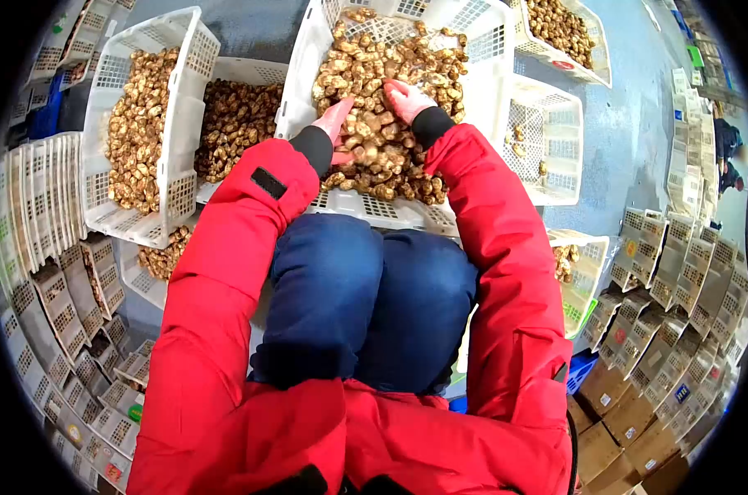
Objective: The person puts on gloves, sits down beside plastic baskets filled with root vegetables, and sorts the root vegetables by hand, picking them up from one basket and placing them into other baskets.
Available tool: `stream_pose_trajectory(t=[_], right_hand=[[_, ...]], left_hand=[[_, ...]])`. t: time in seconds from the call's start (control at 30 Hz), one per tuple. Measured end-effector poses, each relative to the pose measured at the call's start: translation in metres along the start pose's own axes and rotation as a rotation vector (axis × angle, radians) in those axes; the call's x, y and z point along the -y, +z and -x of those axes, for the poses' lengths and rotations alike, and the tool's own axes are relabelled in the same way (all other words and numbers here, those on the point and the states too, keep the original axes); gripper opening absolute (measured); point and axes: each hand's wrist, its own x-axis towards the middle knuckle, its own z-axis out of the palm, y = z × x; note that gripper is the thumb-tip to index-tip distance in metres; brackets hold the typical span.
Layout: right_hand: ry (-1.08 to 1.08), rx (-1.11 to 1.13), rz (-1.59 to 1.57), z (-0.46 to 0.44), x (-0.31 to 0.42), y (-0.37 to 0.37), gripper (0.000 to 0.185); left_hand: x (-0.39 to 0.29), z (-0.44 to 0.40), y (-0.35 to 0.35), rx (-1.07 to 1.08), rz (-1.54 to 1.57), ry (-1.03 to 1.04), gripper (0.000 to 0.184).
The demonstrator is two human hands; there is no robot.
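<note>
In front of my knees stands a white perforated plastic crate (491, 62), tilted toward me and holding a heap of small brown-and-cream lumpy pieces that look like mushrooms (390, 62). My left hand (334, 125) is at the heap's left side, its thumb and fingers spread apart against the pieces. Farther right, my right hand (408, 101) rests on the heap with its fingers curled together; what they hold, if anything, is hidden. Between the two hands some mushrooms (374, 128) are blurred by motion.
A full crate (180, 95) stands at left, beside darker mushrooms (238, 124) in another. At right, a crate (559, 140) holds only a few pieces. Stacked crates (48, 198) line the left side; cardboard boxes (630, 417) sit lower right. A person (729, 157) is far right.
</note>
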Motion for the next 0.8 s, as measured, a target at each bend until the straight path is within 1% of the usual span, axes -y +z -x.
stream_pose_trajectory(t=[0.03,0.07,0.1,0.17,0.2,0.23,0.3,0.33,0.37,0.43,0.47,0.5,0.57,0.67,0.7,0.77,0.8], right_hand=[[-0.007,0.042,-0.119,-0.004,-0.006,0.004,0.038],[0.129,0.194,-0.247,-0.002,-0.002,0.001,0.033],[-0.017,0.209,-0.381,-0.006,-0.019,0.009,0.035],[-0.476,0.072,0.19,0.024,0.012,-0.004,0.034],[-0.213,0.176,-0.058,0.034,0.025,0.0,0.035],[0.095,0.203,-0.425,0.038,0.039,0.004,0.037],[-0.113,0.131,-0.48,0.059,0.064,-0.02,0.04],[0.034,0.176,-0.831,0.063,0.07,-0.028,0.042],[0.088,0.168,-0.883,0.078,0.089,-0.044,0.041],[-0.03,0.17,-0.873,0.084,0.085,-0.052,0.042],[-0.128,0.148,-0.703,0.095,0.097,-0.061,0.042],[0.016,0.193,-0.927,0.097,0.092,-0.06,0.044],[0.004,0.23,-1.059,0.109,0.109,-0.068,0.052],[0.006,0.165,-1.314,0.125,0.12,-0.071,0.054],[0.034,0.143,-1.301,0.125,0.121,-0.071,0.053],[0.104,0.094,-1.275,0.129,0.116,-0.072,0.051],[0.072,0.109,-1.269,0.127,0.11,-0.071,0.047]], left_hand=[[0.003,-0.002,-0.004,0.065,0.092,-0.026,0.067],[0.002,0.007,0.006,0.071,0.208,-0.092,0.066],[0.004,0.012,0.01,0.092,0.282,-0.111,0.061],[0.012,-0.002,0.005,0.327,0.477,-0.121,0.056],[0.007,0.011,0.003,0.282,0.482,-0.115,0.051],[0.014,0.0,0.001,0.335,0.5,-0.029,0.051],[-0.005,0.044,0.012,0.301,0.443,0.042,0.052],[-0.006,0.046,0.015,0.359,0.525,0.082,0.054],[-0.007,0.052,0.014,0.538,0.556,0.129,0.052],[-0.012,0.064,0.017,0.449,0.543,0.1,0.053],[-0.014,0.07,0.018,0.459,0.528,0.133,0.053],[-0.015,0.077,0.02,0.468,0.515,0.163,0.052],[-0.017,0.091,0.021,0.479,0.488,0.224,0.051],[-0.025,0.118,0.024,0.584,0.552,0.192,0.049],[-0.025,0.126,0.029,0.488,0.607,0.168,0.048],[-0.023,0.135,0.035,0.436,0.647,0.238,0.046],[-0.024,0.136,0.036,0.434,0.66,0.246,0.045]])
